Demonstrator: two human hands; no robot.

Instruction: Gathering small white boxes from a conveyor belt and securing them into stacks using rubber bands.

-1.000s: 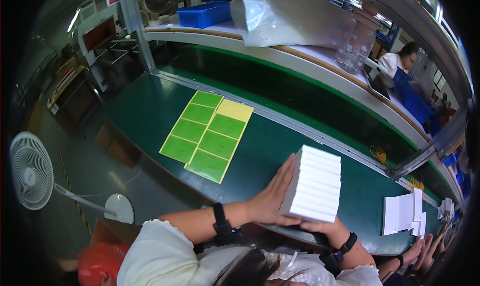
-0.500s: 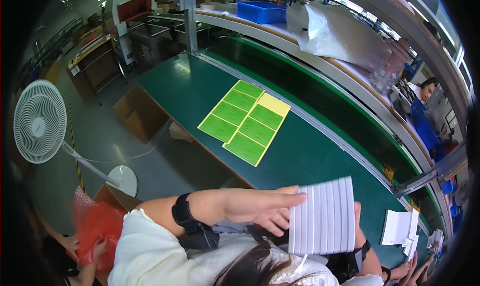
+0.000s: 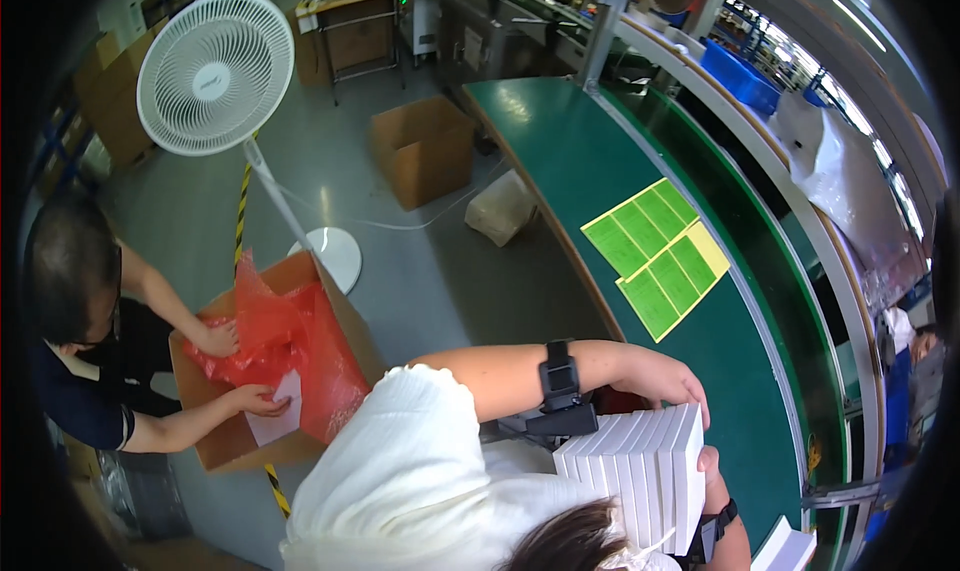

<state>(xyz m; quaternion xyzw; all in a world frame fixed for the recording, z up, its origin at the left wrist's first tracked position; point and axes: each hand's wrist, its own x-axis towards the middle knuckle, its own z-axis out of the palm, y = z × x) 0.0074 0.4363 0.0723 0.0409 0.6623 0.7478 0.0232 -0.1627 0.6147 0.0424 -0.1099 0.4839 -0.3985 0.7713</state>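
I hold a stack of several flat white boxes [image 3: 640, 476] against my body, above the near edge of the green table [image 3: 560, 141]. My left hand [image 3: 665, 379] presses on the stack's top edge, with a black band on that wrist. My right hand [image 3: 712, 469] grips the stack's right side, only its fingers showing. Both hands clamp the stack between them.
Green and yellow sheets [image 3: 657, 256] lie on the table. To my left another person reaches into a cardboard box [image 3: 240, 441] lined with red plastic [image 3: 290, 346]. A white standing fan [image 3: 215, 61], an open carton [image 3: 422, 149] and a plastic bag [image 3: 500, 209] stand on the floor.
The stack has been lifted off the table and drawn to my body. My view has swung left, bringing the fan, the red-lined box and the other person into sight.
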